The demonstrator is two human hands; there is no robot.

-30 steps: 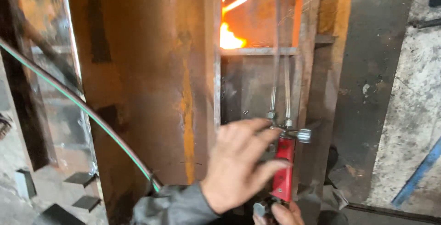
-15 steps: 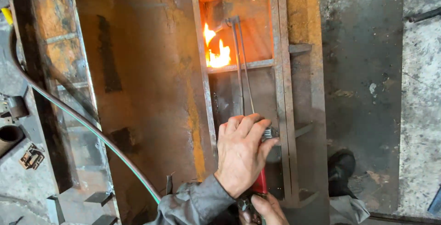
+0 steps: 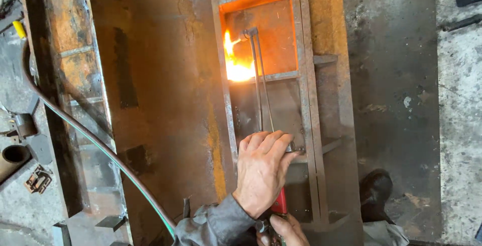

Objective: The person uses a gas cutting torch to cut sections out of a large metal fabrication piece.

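The person holds a cutting torch (image 3: 263, 125) with both hands over a rusty steel frame (image 3: 301, 100). The left hand (image 3: 261, 170) wraps down over the torch where its two thin metal tubes meet the red handle (image 3: 280, 203), fingers curled shut around it; the right hand (image 3: 281, 228) grips the rear end of the handle at the lower edge of the view, mostly hidden, though it seems closed on it. The torch tip (image 3: 249, 32) reaches into an upper pocket of the frame, and a bright flame (image 3: 236, 63) burns just left of the tubes against the frame's cross bar. The torch looks stiff, long and front-heavy, so a two-handed hold on the handle suits it; the tubes and tip near the flame are likely hot. A green hose (image 3: 95, 143) trails left of the frame, and a dark shoe (image 3: 374, 193) stands to its right.
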